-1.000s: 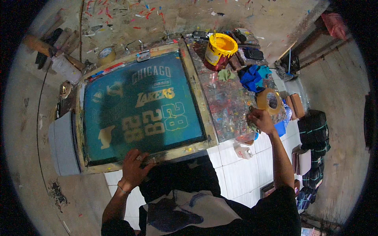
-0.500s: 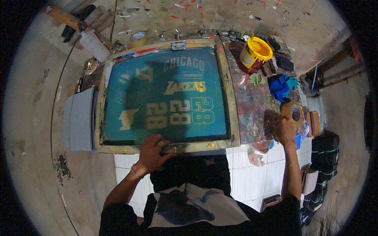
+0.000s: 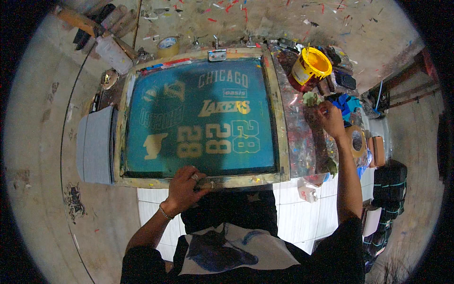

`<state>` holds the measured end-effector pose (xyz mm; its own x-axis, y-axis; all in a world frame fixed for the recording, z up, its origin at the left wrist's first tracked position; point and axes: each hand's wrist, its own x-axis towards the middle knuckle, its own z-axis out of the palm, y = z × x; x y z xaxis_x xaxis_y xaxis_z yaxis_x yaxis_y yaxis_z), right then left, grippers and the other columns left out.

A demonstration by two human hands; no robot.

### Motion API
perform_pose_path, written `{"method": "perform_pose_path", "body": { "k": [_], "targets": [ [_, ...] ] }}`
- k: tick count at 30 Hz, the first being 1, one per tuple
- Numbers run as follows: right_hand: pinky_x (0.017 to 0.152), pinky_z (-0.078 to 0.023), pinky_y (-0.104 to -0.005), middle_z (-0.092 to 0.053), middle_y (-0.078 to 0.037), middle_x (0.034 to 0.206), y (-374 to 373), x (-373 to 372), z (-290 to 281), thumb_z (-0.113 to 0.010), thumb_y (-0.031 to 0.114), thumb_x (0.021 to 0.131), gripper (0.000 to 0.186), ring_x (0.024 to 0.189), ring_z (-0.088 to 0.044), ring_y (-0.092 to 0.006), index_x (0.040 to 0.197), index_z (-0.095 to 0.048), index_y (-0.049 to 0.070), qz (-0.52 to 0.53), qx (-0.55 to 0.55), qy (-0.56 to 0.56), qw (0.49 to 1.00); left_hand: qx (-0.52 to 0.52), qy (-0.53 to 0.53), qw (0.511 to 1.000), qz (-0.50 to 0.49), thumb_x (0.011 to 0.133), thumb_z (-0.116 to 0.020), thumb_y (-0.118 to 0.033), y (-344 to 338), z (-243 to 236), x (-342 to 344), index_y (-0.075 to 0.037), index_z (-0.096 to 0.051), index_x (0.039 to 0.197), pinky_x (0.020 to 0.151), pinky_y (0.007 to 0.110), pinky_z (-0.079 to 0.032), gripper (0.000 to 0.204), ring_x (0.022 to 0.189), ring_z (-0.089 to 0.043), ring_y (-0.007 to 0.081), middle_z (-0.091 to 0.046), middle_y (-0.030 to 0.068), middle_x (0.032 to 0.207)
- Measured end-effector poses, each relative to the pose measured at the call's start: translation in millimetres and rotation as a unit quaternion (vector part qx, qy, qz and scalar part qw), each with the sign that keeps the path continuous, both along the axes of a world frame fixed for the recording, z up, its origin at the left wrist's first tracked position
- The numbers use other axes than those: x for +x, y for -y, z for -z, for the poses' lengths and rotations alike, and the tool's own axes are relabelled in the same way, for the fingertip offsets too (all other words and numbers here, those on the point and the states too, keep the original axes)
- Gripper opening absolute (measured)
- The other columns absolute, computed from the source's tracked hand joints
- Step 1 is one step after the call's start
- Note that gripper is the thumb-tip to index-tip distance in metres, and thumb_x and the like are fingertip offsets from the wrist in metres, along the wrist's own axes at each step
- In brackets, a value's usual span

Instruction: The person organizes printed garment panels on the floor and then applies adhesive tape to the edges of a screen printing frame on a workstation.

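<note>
My left hand (image 3: 187, 187), with a ring and bracelet, grips the front rail of a wooden screen-printing frame (image 3: 279, 118) whose teal mesh (image 3: 250, 66) carries pale lettering and designs. Out to the right of that frame, my right hand (image 3: 331, 116) has curled fingers beside a pale green scrap of cloth (image 3: 312, 98) on the paint-stained table (image 3: 302, 151); whatever is between the fingertips is hidden. A crumpled blue cloth (image 3: 345, 103) lies just behind that hand. A tan tape roll (image 3: 356, 141) and a dark green scrap (image 3: 331, 166) sit nearer the front.
A yellow paint bucket (image 3: 312, 66) stands at the back right. Grey folded material (image 3: 94, 146) lies left of the frame, a bottle (image 3: 113, 54) and tape roll (image 3: 168, 44) behind. Dark bundles (image 3: 388, 184) are stacked at right over white tiles (image 3: 302, 217).
My right hand has moved up and away from beside the tape roll toward the pale green scrap. The view has shifted; my left hand stays on the frame's front rail.
</note>
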<state>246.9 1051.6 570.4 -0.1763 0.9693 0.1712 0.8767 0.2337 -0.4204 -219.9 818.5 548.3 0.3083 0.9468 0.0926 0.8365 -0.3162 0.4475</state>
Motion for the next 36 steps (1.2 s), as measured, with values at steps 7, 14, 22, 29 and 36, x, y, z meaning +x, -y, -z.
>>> {"method": "perform_pose_path", "body": {
  "k": [7, 14, 22, 29, 36],
  "targets": [
    [0.066, -0.051, -0.0365, -0.068, -0.017, 0.078, -38.4, -2.7, 3.8, -0.073, 0.03, 0.082, 0.034, 0.071, -0.067, -0.0295, 0.096, -0.067, -0.001, 0.069, -0.019, 0.001, 0.997, -0.001, -0.009, 1.0, 0.01, 0.071, -0.08, -0.034, -3.3, -4.0, 2.3, -0.008, -0.068, 0.099, 0.093, 0.045, -0.046, 0.04, 0.106, -0.055, 0.0336, -0.059, 0.0128, 0.105],
    [0.067, -0.052, -0.0363, -0.071, -0.014, 0.081, -57.6, 3.0, 32.1, -0.075, 0.034, 0.08, 0.029, 0.072, -0.069, -0.0251, 0.089, -0.073, 0.006, 0.114, -0.05, 0.029, 0.992, 0.005, -0.031, 0.999, 0.009, 0.07, -0.082, -0.03, -4.7, -14.3, 7.4, -0.008, -0.065, 0.097, 0.085, 0.046, -0.047, 0.039, 0.096, -0.056, 0.0323, -0.058, 0.0112, 0.096],
    [0.065, -0.054, -0.0338, -0.071, -0.012, 0.078, -66.1, 18.5, 33.3, -0.073, 0.015, 0.073, 0.015, 0.072, -0.07, -0.021, 0.085, -0.072, 0.006, 0.103, -0.06, 0.004, 0.993, -0.002, -0.023, 1.0, 0.011, 0.07, -0.083, -0.028, -5.9, -19.1, 6.7, -0.008, -0.063, 0.1, 0.081, 0.045, -0.047, 0.041, 0.094, -0.057, 0.0322, -0.057, 0.0114, 0.095],
    [0.058, -0.051, -0.0344, -0.068, -0.009, 0.071, -64.5, 17.6, 17.1, -0.072, 0.012, 0.074, 0.011, 0.064, -0.065, -0.0169, 0.082, -0.069, 0.003, 0.028, -0.123, -0.018, 0.992, -0.007, -0.005, 1.0, 0.009, 0.072, -0.081, -0.03, -4.9, -17.3, 4.9, -0.008, -0.063, 0.099, 0.081, 0.046, -0.047, 0.039, 0.093, -0.056, 0.0322, -0.055, 0.011, 0.095],
    [0.06, -0.046, -0.0361, -0.059, -0.016, 0.067, -46.4, 18.8, 6.2, -0.072, 0.01, 0.07, 0.016, 0.058, -0.055, -0.02, 0.08, -0.064, 0.0, -0.009, -0.074, -0.011, 0.997, -0.029, -0.018, 0.999, 0.015, 0.073, -0.08, -0.029, -5.7, -19.6, 5.2, -0.01, -0.064, 0.098, 0.082, 0.046, -0.046, 0.035, 0.093, -0.056, 0.0328, -0.056, 0.0114, 0.096]
  ]
}}
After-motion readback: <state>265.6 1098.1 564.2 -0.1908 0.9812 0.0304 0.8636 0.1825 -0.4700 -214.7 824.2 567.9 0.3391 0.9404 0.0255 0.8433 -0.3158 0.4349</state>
